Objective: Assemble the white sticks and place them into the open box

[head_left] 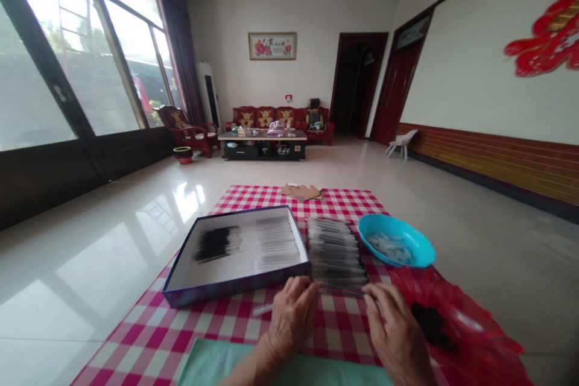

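A row of slim, clear-barrelled pens [337, 253] with dark cores lies side by side on the checked cloth. At its near edge, my left hand [294, 307] has its fingers closed on the left end of a pen [341, 292]. My right hand [395, 329] pinches at the right end of the same pen. A short translucent tube [262, 309] shows left of my left hand; whether it is held or lying on the cloth I cannot tell. Left of the row, a shallow box [235, 280] holds black sticks [217, 244] and clear tubes [277, 244].
A blue bowl [420, 247] with small translucent pieces [391, 247] stands at the right. A red plastic bag [470, 319] with dark contents lies near my right hand. Brown cardboard pieces [303, 193] sit at the table's far end. Light green cloth [217, 365] covers the near edge.
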A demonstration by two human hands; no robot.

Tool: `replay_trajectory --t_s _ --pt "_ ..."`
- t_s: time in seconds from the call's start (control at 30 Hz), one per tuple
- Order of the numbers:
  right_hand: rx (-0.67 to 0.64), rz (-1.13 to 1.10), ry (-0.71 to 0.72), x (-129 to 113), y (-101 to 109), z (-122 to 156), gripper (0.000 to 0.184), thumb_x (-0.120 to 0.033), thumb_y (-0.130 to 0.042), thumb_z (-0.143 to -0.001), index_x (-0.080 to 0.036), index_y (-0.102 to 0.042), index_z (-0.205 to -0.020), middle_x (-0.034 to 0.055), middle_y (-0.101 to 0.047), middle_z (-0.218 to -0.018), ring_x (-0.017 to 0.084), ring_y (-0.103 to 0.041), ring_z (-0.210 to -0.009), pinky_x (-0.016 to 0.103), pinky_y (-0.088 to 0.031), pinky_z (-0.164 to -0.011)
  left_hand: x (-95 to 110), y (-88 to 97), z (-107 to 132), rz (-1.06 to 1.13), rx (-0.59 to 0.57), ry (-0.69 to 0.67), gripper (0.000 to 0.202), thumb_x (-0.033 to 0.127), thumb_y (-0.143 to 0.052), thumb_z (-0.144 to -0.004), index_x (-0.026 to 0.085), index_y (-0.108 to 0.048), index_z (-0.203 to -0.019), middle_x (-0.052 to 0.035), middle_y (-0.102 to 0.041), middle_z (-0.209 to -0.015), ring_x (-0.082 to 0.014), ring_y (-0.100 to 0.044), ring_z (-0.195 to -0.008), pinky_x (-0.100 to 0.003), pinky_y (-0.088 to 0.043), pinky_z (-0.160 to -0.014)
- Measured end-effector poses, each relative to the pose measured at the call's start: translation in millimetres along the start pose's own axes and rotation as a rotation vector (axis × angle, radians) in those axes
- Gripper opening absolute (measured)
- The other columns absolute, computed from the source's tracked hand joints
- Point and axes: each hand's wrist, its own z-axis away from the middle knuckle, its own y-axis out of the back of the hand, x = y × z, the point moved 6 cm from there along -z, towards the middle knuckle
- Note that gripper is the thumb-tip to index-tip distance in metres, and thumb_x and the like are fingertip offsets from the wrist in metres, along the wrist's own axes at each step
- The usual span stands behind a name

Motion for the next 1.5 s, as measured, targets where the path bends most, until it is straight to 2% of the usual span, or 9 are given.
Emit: replay_trajectory --t_s 0.3,0.53,0.63,0.73,0.9,1.1,1.3,1.43,1.5 --pt "-0.095 -0.217 -0.032 -14.4 -35.0 17.9 0.015 -0.023 -0.043 -0.089 -0.023 -0.056 -0.096 0.0065 -0.061 -0.088 0.02 -0.063 -0.083 0.031 -0.054 -0.073 17.6 -7.7 0.3 -0.166 -0.213 -0.08 0.015 0.02 -0.048 -0.088 0.023 -0.057 -0.078 -0.0026 -0.057 -0.075 -0.0165 -0.048 -0.071 -0.026 -0.042 -0.059" --pt "-0.135 -0.276 -0.238 10.0 -70.8 44.7 0.045 -0.036 -0.047 -0.086 -0.02 -0.04 -0.127 0.0069 -0.065 -0.088 0.018 -0.066 -0.069 0.026 -0.055 -0.052 8.9 14.0 -17.5 -0.283 -0.242 0.044 0.018 0.021 -0.047 -0.088 0.022 -0.057 -0.074 -0.0028 -0.058 -0.074 -0.0171 -0.051 -0.072 -0.025 -0.041 -0.058" --pt "-0.143 -0.273 -0.192 10.8 -79.3 50.3 0.034 -0.034 -0.045 -0.085 -0.022 -0.053 -0.115 0.0068 -0.066 -0.087 0.019 -0.067 -0.069 0.028 -0.056 -0.054 -22.2 40.4 -37.4 -0.404 -0.338 0.133 0.019 0.021 -0.043 -0.089 0.022 -0.06 -0.082 -0.0041 -0.061 -0.081 -0.0184 -0.055 -0.082 -0.026 -0.043 -0.065" --pt "-0.103 -0.288 -0.166 8.3 -77.8 48.5 0.029 -0.034 -0.046 -0.085 -0.021 -0.058 -0.108 0.0081 -0.068 -0.086 0.021 -0.068 -0.071 0.03 -0.058 -0.057 -79.7 69.0 -50.7 -0.577 -0.519 0.279 0.024 0.02 -0.039 -0.089 0.02 -0.063 -0.091 -0.0077 -0.063 -0.089 -0.0204 -0.058 -0.089 -0.029 -0.045 -0.072" --pt "-0.106 -0.293 -0.112 2.1 -76.0 44.0 0.025 -0.029 -0.043 -0.087 -0.02 -0.058 -0.105 0.0084 -0.067 -0.083 0.02 -0.069 -0.071 0.03 -0.058 -0.059 -162.8 99.4 -44.7 -0.673 -0.649 0.407 0.021 0.013 -0.046 -0.081 0.015 -0.067 -0.078 -0.0114 -0.067 -0.081 -0.0238 -0.064 -0.082 -0.031 -0.046 -0.069" --pt "-0.122 -0.282 -0.122 5.5 -82.3 48.8 0.025 -0.027 -0.044 -0.088 -0.022 -0.057 -0.108 0.0078 -0.067 -0.086 0.021 -0.068 -0.077 0.032 -0.058 -0.064 -196.6 109.9 -25.4 -0.719 -0.715 0.486 0.022 0.009 -0.047 -0.076 0.015 -0.068 -0.078 -0.0103 -0.068 -0.085 -0.023 -0.064 -0.085 -0.029 -0.046 -0.071" --pt "-0.1 -0.29 -0.145 6.1 -82.6 49.9 0.026 -0.03 -0.044 -0.087 -0.021 -0.06 -0.106 0.0088 -0.067 -0.086 0.022 -0.068 -0.075 0.033 -0.059 -0.063 -163.3 110.5 -45.2 -0.693 -0.607 0.433 0.026 0.014 -0.041 -0.081 0.014 -0.067 -0.084 -0.0131 -0.065 -0.088 -0.0254 -0.062 -0.087 -0.034 -0.045 -0.073" --pt "-0.113 -0.309 -0.173 6.9 -83.1 49.6 0.026 -0.026 -0.043 -0.086 -0.021 -0.059 -0.107 0.0086 -0.067 -0.089 0.022 -0.068 -0.079 0.033 -0.058 -0.067 -84.5 84.2 -54.1 -0.548 -0.499 0.259 0.031 0.013 -0.042 -0.082 0.022 -0.062 -0.103 -0.0064 -0.063 -0.095 -0.0201 -0.057 -0.095 -0.029 -0.043 -0.077" --pt "-0.107 -0.358 -0.186 5.4 -78.4 46.3 0.026 -0.026 -0.043 -0.086 -0.021 -0.06 -0.105 0.0083 -0.068 -0.089 0.021 -0.068 -0.079 0.033 -0.058 -0.067 -26.5 70.8 -56.2 -0.231 -0.4 0.007 0.028 0.012 -0.043 -0.082 0.021 -0.062 -0.1 -0.0056 -0.063 -0.085 -0.0191 -0.058 -0.085 -0.029 -0.044 -0.075"
